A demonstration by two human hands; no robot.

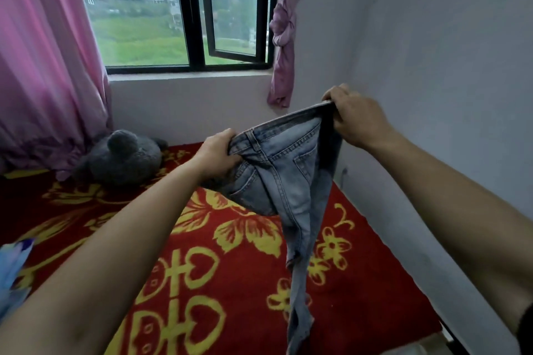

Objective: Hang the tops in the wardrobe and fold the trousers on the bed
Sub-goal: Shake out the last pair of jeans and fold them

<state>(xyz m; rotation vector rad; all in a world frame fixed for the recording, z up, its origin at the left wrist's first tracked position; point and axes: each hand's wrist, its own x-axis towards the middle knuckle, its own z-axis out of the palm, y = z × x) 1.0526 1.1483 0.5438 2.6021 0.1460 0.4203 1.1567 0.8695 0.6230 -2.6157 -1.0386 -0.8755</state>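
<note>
Now, red-and-yellow bed (pixel 202 311) spreads out below the fingers. Jeans (pixel 282 176) hang from them over it, waistband stretched btwn both hands, legs dangling down. L hand (pixel 217 154) curls tight round waistband's left end; R hand (pixel 356 121), higher, grips the right end.

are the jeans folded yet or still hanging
Still hanging: both hands, left hand and right hand, hold the jeans by the waistband above the bed.

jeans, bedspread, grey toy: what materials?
Jeans: faded blue denim, shown by the seams and contrast stitching. Bedspread: probably plush or towelling, with a matte fuzzy pile. Toy: grey plush, likely synthetic, with a fuzzy nap.
</note>
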